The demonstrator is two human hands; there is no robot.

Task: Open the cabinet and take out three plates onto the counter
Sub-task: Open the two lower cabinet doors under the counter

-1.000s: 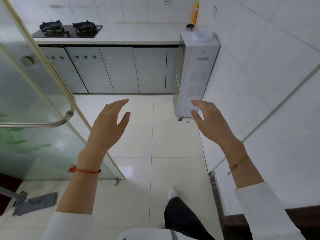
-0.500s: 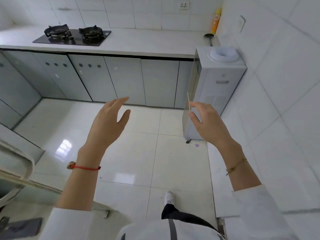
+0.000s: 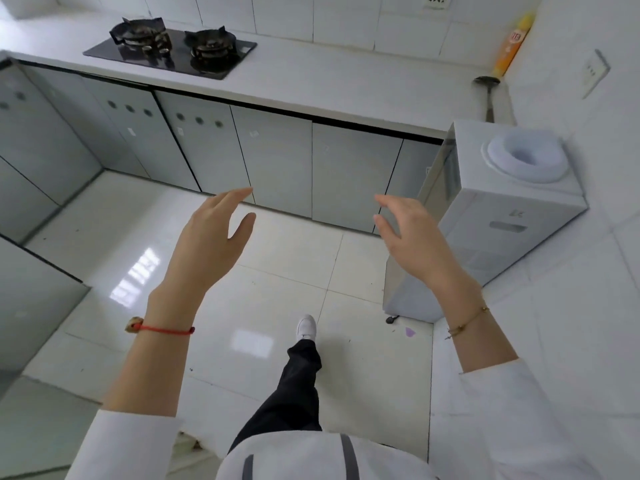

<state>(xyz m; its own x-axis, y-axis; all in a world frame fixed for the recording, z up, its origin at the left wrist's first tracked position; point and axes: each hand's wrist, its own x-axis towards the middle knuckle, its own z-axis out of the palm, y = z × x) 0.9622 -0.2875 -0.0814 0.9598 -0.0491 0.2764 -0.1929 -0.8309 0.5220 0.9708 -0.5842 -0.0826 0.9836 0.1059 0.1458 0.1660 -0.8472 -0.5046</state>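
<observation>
Held both hands up, fingers spread and loose, gripping nothing: left hand (image 3: 207,244), right hand (image 3: 412,237). Nothing done yet, by the look of it. Stood short of the cabinets (image 3: 277,164), beyond the fingertips, all doors shut. Left to do: open a door, lift out three plates, set them on the bench (image 3: 346,88) farther off and above. Saw no plates anywhere; presumably behind a door, which one impossible to tell. No handles made out.
</observation>
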